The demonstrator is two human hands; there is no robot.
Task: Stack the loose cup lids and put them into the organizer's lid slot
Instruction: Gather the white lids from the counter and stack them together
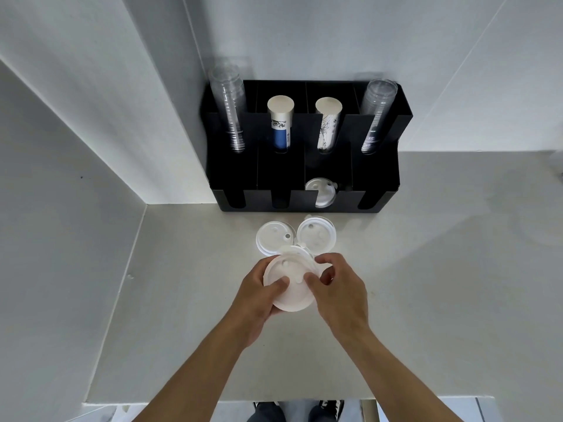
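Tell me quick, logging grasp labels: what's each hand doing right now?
Left hand: closed on the lid stack.
Right hand: closed on the same lid stack.

Organizer (304, 175) at counter (426, 269) back; one lid (320, 190) in its front slot; two loose lids (275, 237) (316, 234) before it, held lids (291, 287) nearest.

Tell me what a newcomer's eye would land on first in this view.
Two bare hands, left hand and right hand, together grip a round white plastic lid at centre. Behind, against the wall, stands a black compartmented organizer holding cup stacks, one white lid already in its front slot.
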